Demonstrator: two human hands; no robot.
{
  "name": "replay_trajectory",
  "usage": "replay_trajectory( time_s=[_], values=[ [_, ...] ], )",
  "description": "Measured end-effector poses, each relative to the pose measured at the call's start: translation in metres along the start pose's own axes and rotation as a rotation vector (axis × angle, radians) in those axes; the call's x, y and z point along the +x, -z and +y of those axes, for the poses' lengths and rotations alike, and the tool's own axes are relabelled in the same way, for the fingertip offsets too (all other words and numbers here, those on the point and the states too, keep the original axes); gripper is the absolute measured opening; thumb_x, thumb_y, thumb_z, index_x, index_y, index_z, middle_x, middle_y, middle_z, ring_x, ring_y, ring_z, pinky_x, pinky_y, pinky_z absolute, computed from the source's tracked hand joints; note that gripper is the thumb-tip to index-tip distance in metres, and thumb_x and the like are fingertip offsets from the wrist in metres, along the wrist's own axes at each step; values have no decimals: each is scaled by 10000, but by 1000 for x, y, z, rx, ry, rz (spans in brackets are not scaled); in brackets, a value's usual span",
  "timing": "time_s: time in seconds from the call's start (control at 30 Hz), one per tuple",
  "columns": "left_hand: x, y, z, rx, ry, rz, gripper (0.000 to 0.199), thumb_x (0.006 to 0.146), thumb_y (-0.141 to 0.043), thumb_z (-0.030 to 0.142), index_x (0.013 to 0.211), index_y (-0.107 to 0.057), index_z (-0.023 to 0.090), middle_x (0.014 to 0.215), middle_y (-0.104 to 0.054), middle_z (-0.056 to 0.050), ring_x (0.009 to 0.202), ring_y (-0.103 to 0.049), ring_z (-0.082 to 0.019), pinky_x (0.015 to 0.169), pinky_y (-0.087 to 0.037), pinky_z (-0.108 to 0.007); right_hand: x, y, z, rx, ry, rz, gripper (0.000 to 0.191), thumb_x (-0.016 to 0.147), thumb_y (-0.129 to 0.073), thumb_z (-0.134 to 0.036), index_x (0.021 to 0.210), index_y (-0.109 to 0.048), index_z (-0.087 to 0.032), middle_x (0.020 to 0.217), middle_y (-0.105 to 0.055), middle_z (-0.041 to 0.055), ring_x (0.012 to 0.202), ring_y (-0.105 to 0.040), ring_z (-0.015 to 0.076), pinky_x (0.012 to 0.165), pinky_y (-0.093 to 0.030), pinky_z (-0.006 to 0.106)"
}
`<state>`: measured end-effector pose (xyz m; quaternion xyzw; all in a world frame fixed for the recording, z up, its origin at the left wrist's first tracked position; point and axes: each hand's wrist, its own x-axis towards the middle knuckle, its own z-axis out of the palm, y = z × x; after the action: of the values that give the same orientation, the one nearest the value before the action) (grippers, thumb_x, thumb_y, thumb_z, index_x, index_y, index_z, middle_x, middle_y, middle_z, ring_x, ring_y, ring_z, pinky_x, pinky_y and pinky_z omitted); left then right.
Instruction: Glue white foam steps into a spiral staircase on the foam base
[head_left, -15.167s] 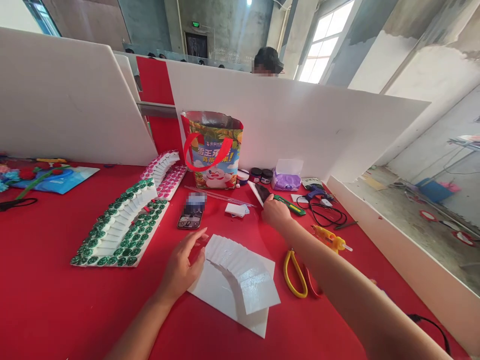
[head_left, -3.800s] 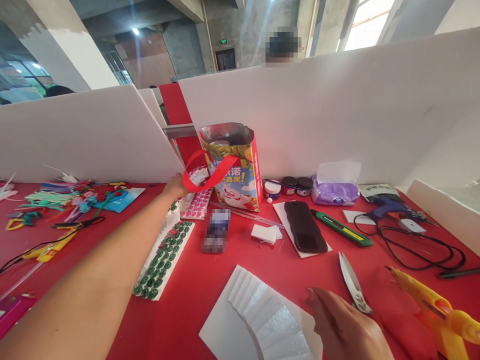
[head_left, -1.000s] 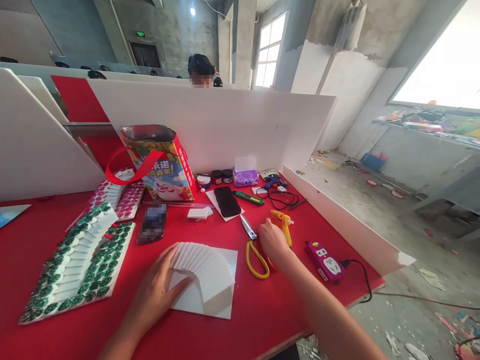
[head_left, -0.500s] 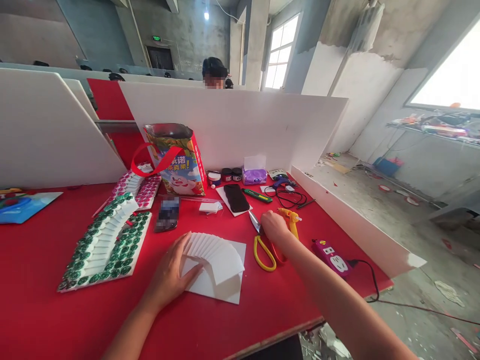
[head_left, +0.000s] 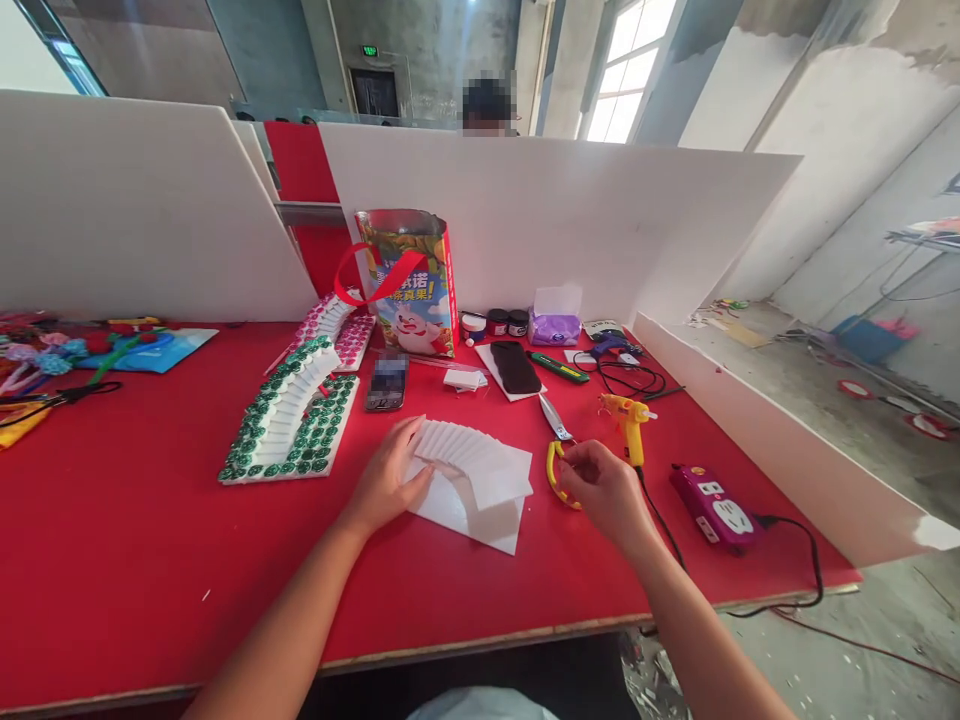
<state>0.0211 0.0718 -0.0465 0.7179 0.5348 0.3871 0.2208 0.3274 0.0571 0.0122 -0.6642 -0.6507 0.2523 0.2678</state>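
Observation:
My left hand [head_left: 386,478] grips the left end of a fan of thin white cards [head_left: 480,470], its thumb across their edge. Beneath the fan lies a flat white sheet [head_left: 499,532]. To the right, my right hand [head_left: 606,492] has its fingertips pinched together over the handles of the scissors [head_left: 556,420]. One yellow handle loop shows beside the fingers; the other handle is hidden, and what lies between the fingertips cannot be made out. A yellow glue gun [head_left: 628,420] lies just beyond that hand.
Left of the cards are a green-trimmed white piece [head_left: 319,430] and a phone [head_left: 387,384]. Behind stand a colourful bag [head_left: 412,300] and a purple tissue pack [head_left: 555,328]. A purple power strip [head_left: 714,508] with a black cable lies right. White panels [head_left: 570,220] border the table.
The view has shifted, so the table appears farther left and higher. My right hand has come back from the scissors' pivot area to their handles. My left hand keeps hold of the cards.

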Motion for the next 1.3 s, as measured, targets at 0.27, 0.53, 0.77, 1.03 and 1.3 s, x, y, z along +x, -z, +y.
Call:
replay_trajectory(
  time_s=[0.27, 0.53, 0.77, 1.03, 1.3],
  values=[
    [3, 0, -4, 101, -54, -13, 525, 898, -546, 375, 1383, -532, 174, 1439, -553, -153, 1374, -516, -292, 1170, -411, -455, 49, -16, -20, -86, 58, -23, 82, 818, -561, -139, 836, -615, -198, 807, -732, 27, 757, -672, 164, 656, -458, 229],
    [4, -4, -8, 145, -54, -35, 511, 923, -505, 405, 1388, -585, 211, 1488, -544, -137, 1381, -522, -301, 1158, -432, -487, 76, -29, -17, -326, 151, 10, 194, 918, -523, -133, 905, -716, -137, 1013, -697, 122, 842, -618, 185, 705, -382, 254],
    [6, -4, -8, 178, -55, -85, 463, 930, -490, 402, 1339, -657, 264, 1472, -585, -87, 1352, -559, -287, 1121, -478, -445, 73, -35, -11, -346, 255, -28, 231, 961, -531, -157, 907, -756, -171, 973, -703, 69, 848, -628, 154, 738, -396, 218],
    [17, -6, -14, 199, -53, -71, 481, 932, -499, 449, 1347, -654, 263, 1482, -578, -92, 1364, -549, -299, 1121, -474, -461, 80, -30, -8, -394, 222, -17, 269, 990, -475, -133, 980, -742, -160, 1023, -722, 90, 871, -648, 167, 732, -394, 229],
    [27, -1, -18, 214, -70, -91, 497, 926, -504, 514, 1327, -674, 273, 1445, -614, -90, 1308, -599, -308, 1087, -508, -452, 84, -29, -10, -479, 180, 0, 146, 967, -570, -201, 957, -710, -162, 1029, -725, 105, 936, -659, 203, 727, -394, 254]
  ],
)
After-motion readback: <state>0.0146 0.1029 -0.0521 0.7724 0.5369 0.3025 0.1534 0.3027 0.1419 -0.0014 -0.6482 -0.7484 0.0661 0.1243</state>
